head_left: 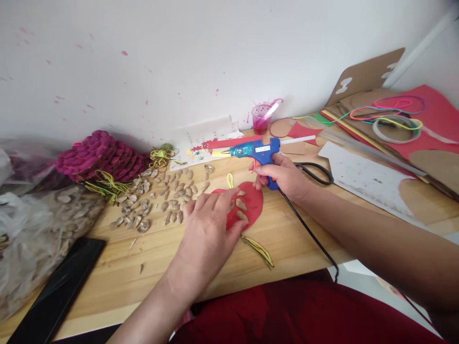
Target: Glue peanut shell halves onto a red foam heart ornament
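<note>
A red disc (255, 203) lies on the wooden table, with several peanut shells (241, 204) on its face, a yellow loop at its top and a yellow-green tassel (258, 250) below. My left hand (211, 215) is over the disc's left part, fingers curved down at the shells; whether it pinches one is hidden. My right hand (278, 177) is wrapped round the handle of a blue glue gun (263, 155), held above the disc's upper right. Its nozzle points left, and a clear glue stick sticks out of its back.
Loose peanut shells (175, 191) spread left of the disc. Purple stacked pieces (103, 155), a plastic bag (46, 234) and a black object (64, 291) are farther left. Black-handled scissors (315, 173), a pink-stained cup (261, 119) and coloured sheets (430, 110) are right and behind. The gun's cord hangs over the front edge.
</note>
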### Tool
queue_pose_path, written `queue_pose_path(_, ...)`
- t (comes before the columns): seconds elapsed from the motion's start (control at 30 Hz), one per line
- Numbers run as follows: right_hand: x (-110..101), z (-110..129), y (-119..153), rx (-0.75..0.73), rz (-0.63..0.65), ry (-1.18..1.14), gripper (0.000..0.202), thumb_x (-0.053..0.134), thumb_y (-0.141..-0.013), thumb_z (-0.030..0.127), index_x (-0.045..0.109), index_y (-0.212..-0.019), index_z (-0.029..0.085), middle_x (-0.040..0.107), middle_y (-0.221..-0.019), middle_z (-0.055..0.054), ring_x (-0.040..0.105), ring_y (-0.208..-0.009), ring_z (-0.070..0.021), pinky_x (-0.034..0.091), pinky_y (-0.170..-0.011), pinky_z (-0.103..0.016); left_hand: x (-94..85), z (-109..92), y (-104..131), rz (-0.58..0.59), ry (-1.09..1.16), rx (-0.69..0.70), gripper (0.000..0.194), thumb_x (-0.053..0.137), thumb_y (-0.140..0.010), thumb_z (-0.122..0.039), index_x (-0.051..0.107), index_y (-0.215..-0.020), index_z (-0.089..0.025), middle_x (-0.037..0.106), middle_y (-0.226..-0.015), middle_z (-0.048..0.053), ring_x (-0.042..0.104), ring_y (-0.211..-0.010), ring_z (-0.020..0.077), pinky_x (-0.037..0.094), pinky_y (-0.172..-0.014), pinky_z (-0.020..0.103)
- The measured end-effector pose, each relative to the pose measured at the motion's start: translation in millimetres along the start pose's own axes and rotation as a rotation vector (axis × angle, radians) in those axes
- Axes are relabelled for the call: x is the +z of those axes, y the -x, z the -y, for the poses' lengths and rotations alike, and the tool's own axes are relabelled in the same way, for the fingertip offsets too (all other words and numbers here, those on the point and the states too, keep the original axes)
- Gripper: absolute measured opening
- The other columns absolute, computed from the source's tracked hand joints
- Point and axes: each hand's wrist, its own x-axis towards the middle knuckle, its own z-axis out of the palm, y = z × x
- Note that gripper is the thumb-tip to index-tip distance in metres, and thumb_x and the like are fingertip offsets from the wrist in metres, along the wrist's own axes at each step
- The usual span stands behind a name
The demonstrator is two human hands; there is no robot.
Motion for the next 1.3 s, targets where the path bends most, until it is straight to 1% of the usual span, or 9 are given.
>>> queue_pose_path(0.13,0,-1,1,-0.009,0.013,-0.018,0.018,0.076,-0.068,0.030,0.064,-0.075,0.019,0.051,-0.047,0.005,0.059,-0.046,-0.0158,0.050,-0.056,-0.031,-32.4,35,-9,-0.106,-0.021,-0.068,0.020,0.065,-0.090,-0.040,0.070,-0.105,-0.029,0.075,-0.093,0.003,0.065,-0.093,0.0269,0.044,-0.087,0.045)
queue_pose_path(0.23,-1,-1,2,-0.025,0.014,-0.023,0.017,0.075,-0.071,0.029,0.061,-0.071,0.020,0.052,-0.048,0.004,0.060,-0.048,-0.0164,0.051,-0.058,-0.032,-57.7,71,-21,-0.128,-0.097,-0.224,0.030,0.059,-0.091,-0.047,0.072,-0.074,-0.026,0.072,-0.074,0.002,0.066,-0.080,0.0251,0.048,-0.079,0.040)
queue_pose_path(0.3,-2,-2,2,-0.027,0.012,-0.028,0.019,0.076,-0.071,0.030,0.059,-0.067,0.020,0.052,-0.048,0.004,0.060,-0.049,-0.0170,0.051,-0.059,-0.033,-68.7,94,-30,-0.118,-0.137,-0.310,0.030,0.055,-0.091,-0.045,0.076,-0.080,-0.027,0.073,-0.072,0.002,0.066,-0.074,0.0238,0.049,-0.077,0.037)
queue_pose_path(0.37,-3,-3,1,-0.012,0.018,-0.022,0.020,0.076,-0.071,0.031,0.060,-0.068,0.020,0.053,-0.049,0.004,0.061,-0.050,-0.0177,0.052,-0.062,-0.035,-72.4,114,-38,-0.152,-0.128,-0.360,0.026,0.056,-0.089,-0.038,0.077,-0.100,-0.028,0.076,-0.082,0.001,0.068,-0.078,0.0234,0.049,-0.078,0.034)
queue_pose_path(0.47,-4,-4,1,0.007,0.015,-0.025,0.020,0.077,-0.072,0.033,0.062,-0.072,0.021,0.053,-0.050,0.004,0.061,-0.051,-0.0181,0.053,-0.065,-0.037,-66.7,136,-45,-0.186,-0.106,-0.393,0.032,0.058,-0.087,-0.033,0.074,-0.114,-0.026,0.078,-0.091,0.002,0.069,-0.083,0.0234,0.048,-0.078,0.032)
queue_pose_path(0.63,-4,-4,2,0.013,-0.005,-0.009,0.018,0.074,-0.076,0.032,0.063,-0.066,0.023,0.053,-0.052,0.001,0.061,-0.054,-0.0196,0.052,-0.068,-0.039,-47.9,160,-42,-0.105,-0.089,-0.491,0.041,0.049,-0.093,-0.048,0.076,-0.078,-0.021,0.074,-0.070,0.004,0.068,-0.068,0.0233,0.047,-0.070,0.032)
queue_pose_path(0.77,-5,-3,2,0.030,-0.007,0.030,0.026,0.074,-0.076,0.035,0.059,-0.058,0.024,0.054,-0.053,0.000,0.060,-0.055,-0.0200,0.052,-0.068,-0.039,-32.5,173,-36,-0.187,0.081,-0.365,0.029,0.052,-0.091,-0.025,0.075,-0.107,-0.022,0.078,-0.105,0.005,0.069,-0.097,0.0223,0.050,-0.089,0.032)
queue_pose_path(0.93,-10,-5,0,0.031,-0.003,0.062,0.021,0.075,-0.075,0.037,0.063,-0.064,0.023,0.054,-0.054,0.001,0.061,-0.056,-0.0199,0.054,-0.070,-0.038,-18.2,170,-40,-0.112,0.108,-0.207,0.034,0.056,-0.088,-0.014,0.072,-0.117,-0.019,0.075,-0.111,0.006,0.063,-0.107,0.0238,0.048,-0.099,0.038)
queue_pose_path(1.3,-7,-8,-2,0.002,-0.019,0.051,0.029,0.077,-0.071,0.038,0.058,-0.057,0.021,0.053,-0.050,0.003,0.060,-0.051,-0.0181,0.056,-0.065,-0.036,-1.5,171,-48,-0.097,0.077,-0.117,0.043,0.055,-0.085,-0.007,0.069,-0.124,-0.017,0.074,-0.108,0.007,0.059,-0.100,0.0253,0.047,-0.096,0.040)
